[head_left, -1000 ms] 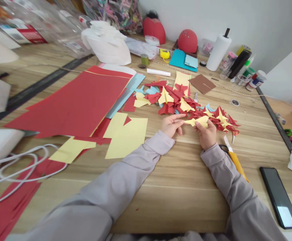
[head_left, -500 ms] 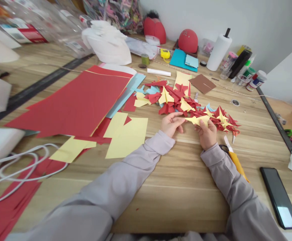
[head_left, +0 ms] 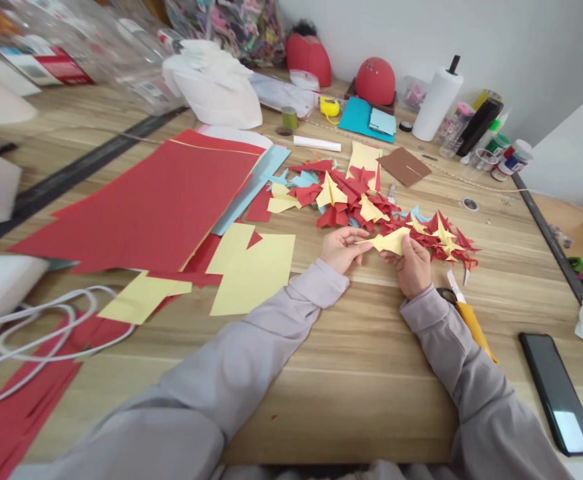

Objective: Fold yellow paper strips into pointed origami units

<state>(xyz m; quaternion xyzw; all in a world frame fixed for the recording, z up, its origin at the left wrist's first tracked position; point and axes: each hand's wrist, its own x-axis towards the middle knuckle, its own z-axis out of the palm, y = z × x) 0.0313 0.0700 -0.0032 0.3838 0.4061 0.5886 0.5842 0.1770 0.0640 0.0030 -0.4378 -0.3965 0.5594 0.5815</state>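
Observation:
Between my two hands is a folded yellow paper plane (head_left: 390,241), held above the wooden table. My left hand (head_left: 342,249) pinches its narrow tip between thumb and fingers. At the wider end, my right hand (head_left: 412,267) grips the paper with the thumb on top. Just beyond my hands lies a heap of folded red paper planes (head_left: 354,190), mixed with yellow and light blue ones. A smaller cluster of red and yellow folded pieces (head_left: 444,237) sits right of it.
Large red sheets (head_left: 156,200) and cut yellow paper (head_left: 259,277) lie to the left. Right of my right hand are an orange-handled cutter (head_left: 474,327) and a phone (head_left: 559,393). White cables (head_left: 61,320) loop at the left. Bottles and a white roll (head_left: 437,103) stand behind.
The yellow paper plane has tilted and shifted slightly left, showing more of its wide end. My left thumb now presses on its tip.

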